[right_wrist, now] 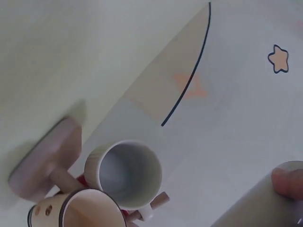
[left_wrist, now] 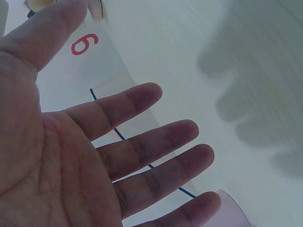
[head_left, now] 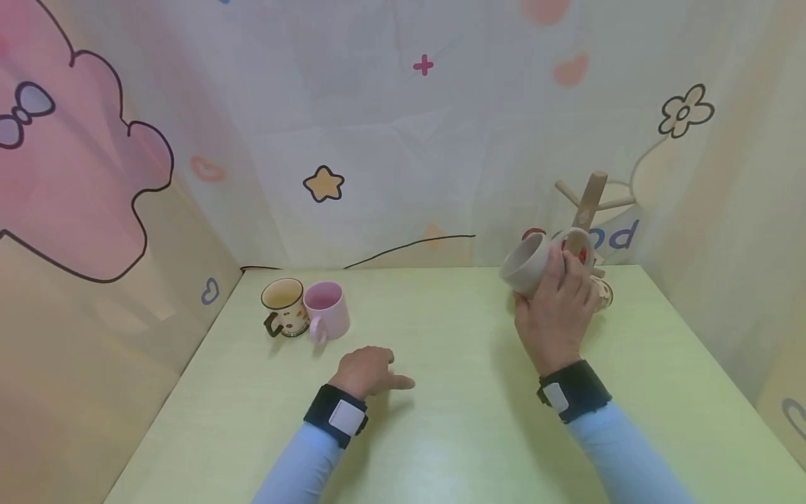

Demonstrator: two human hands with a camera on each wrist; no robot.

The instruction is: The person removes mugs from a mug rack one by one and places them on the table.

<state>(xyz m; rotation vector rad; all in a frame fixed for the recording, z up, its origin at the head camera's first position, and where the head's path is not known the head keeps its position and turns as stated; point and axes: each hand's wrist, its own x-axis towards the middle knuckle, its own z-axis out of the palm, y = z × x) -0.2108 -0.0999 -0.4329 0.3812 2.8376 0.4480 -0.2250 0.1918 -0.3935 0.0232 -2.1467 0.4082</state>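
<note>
My right hand (head_left: 557,308) grips a white mug (head_left: 525,267), tilted with its mouth toward the left, close to a wooden mug tree (head_left: 590,196). In the right wrist view, a fingertip lies on this mug (right_wrist: 265,203) at the lower right. Another white mug (right_wrist: 130,175) hangs on a peg of the tree, beside a patterned mug (right_wrist: 92,210) with a dark rim. My left hand (head_left: 367,371) is over the table with fingers extended and holds nothing; the left wrist view shows its palm (left_wrist: 71,161). Nearest to it is a pink mug (head_left: 327,311).
A cream patterned mug (head_left: 285,308) with a brown handle stands upright against the pink mug at the back left. The pale green table (head_left: 434,420) ends at a printed cloth backdrop (head_left: 390,140). Short pegs (head_left: 567,192) stick out from the mug tree at the back right.
</note>
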